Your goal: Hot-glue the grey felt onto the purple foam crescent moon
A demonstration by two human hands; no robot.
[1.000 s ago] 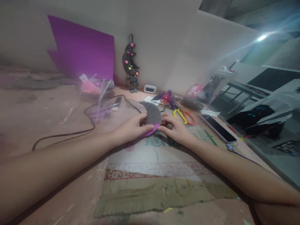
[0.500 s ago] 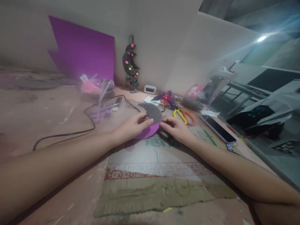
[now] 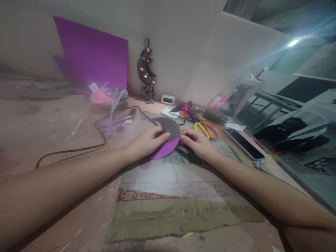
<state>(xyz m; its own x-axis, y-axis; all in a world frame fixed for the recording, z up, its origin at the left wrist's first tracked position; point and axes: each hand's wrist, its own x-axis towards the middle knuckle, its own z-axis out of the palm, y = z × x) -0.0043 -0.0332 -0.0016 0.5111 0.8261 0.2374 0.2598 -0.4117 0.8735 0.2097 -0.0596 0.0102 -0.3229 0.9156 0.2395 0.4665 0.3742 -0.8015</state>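
Observation:
A grey yarn-wrapped crescent [image 3: 172, 126] lies against a piece of purple craft foam or card [image 3: 165, 149] that shows below it. My left hand [image 3: 150, 140] is closed on the crescent's left part, thumb on top and fingers curled behind. At the right edge, my right hand [image 3: 194, 141] pinches the purple piece where it meets the crescent. Both pieces are held just over the cardboard sheet [image 3: 147, 217]. Behind them lie a glue gun [image 3: 185, 109] with a red light and a pair of scissors [image 3: 207, 131] with yellow and orange handles.
A phone [image 3: 245, 144] lies to the right. A black cord [image 3: 73, 150] curves across the left. Purple sheets [image 3: 97, 56] lean on the wall beside a hanging moon ornament [image 3: 146, 70]. A small white clock [image 3: 168, 99] and a plastic bag [image 3: 105, 96] stand at the back.
The crescent and purple piece have turned and shifted slightly to the left in my hands. More of the purple piece shows below. My hands have barely moved.

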